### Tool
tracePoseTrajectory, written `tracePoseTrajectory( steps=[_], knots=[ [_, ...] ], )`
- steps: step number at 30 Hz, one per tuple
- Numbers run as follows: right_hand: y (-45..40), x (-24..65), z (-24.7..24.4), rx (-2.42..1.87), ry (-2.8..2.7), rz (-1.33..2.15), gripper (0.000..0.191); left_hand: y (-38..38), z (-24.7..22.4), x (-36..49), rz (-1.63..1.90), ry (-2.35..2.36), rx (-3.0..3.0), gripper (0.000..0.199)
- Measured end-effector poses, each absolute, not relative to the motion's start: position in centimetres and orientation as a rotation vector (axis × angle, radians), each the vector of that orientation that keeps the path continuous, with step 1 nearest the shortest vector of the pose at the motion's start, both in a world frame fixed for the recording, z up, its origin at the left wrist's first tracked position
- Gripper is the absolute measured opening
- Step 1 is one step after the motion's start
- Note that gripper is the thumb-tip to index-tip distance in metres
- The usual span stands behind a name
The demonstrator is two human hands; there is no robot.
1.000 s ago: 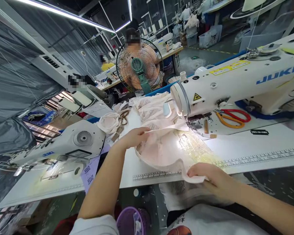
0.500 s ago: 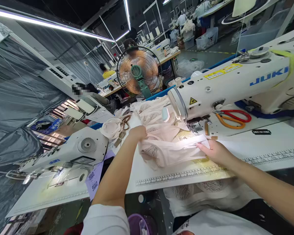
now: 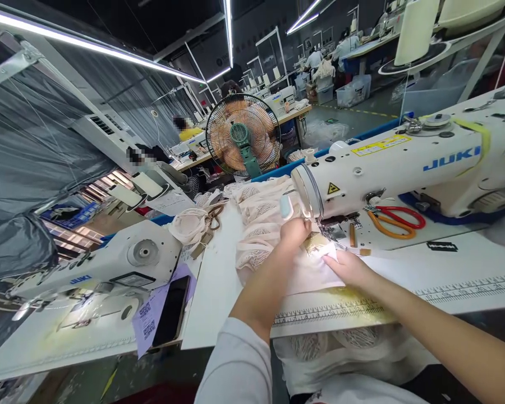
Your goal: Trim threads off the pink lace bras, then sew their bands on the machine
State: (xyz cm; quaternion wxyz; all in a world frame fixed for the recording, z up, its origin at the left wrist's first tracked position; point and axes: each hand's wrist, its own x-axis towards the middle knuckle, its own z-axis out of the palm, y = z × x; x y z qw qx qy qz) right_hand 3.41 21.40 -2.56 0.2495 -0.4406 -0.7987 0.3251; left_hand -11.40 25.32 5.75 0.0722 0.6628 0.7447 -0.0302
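Pale pink fabric with lace panels lies bunched on the sewing table, left of and in front of the sewing machine. My left hand is closed on the fabric just left of the needle area; its fingertips are partly hidden. Closer to the table's front edge, my right hand pinches the fabric's right end between thumb and fingers. The needle area sits between and slightly beyond both hands. More of the lace fabric hangs over my lap.
Right of the needle lie scissors with red and orange handles and a black razor blade. A ruler strip runs along the front edge. At left stand a second sewing machine and a black phone. A fan stands beyond.
My left hand has moved right from the fabric's left side to beside the needle. My right hand has shifted slightly left with the fabric's end. The view has turned a little.
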Motion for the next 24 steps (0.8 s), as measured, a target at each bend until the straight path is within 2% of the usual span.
tracePoseTrajectory(
  steps=[4,9,13,15,19,24],
  knots=[
    [22.6,3.5,-1.5,-1.307,-2.310,1.042,0.022,25.0,6.9,-11.6,0.013,2.202,2.041,0.029],
    [22.9,3.3,0.4,-1.343,-2.385,1.268,0.024,19.9,7.6,-12.3,0.050,1.672,2.328,0.018],
    [22.7,3.5,1.0,-1.400,-2.370,1.310,0.022,16.1,5.5,-13.1,0.085,1.408,2.617,0.032],
    [22.2,4.0,1.0,-1.408,-2.344,1.196,0.019,15.1,4.4,-12.9,0.023,1.560,2.678,0.035],
    [19.9,5.7,0.6,-1.346,-2.315,0.778,0.033,14.6,3.7,-11.0,-0.156,1.898,2.508,0.041],
    [16.5,6.4,-0.2,-0.885,-2.483,0.384,0.024,15.7,4.6,-9.2,-0.288,1.944,2.362,0.035]
  ],
)
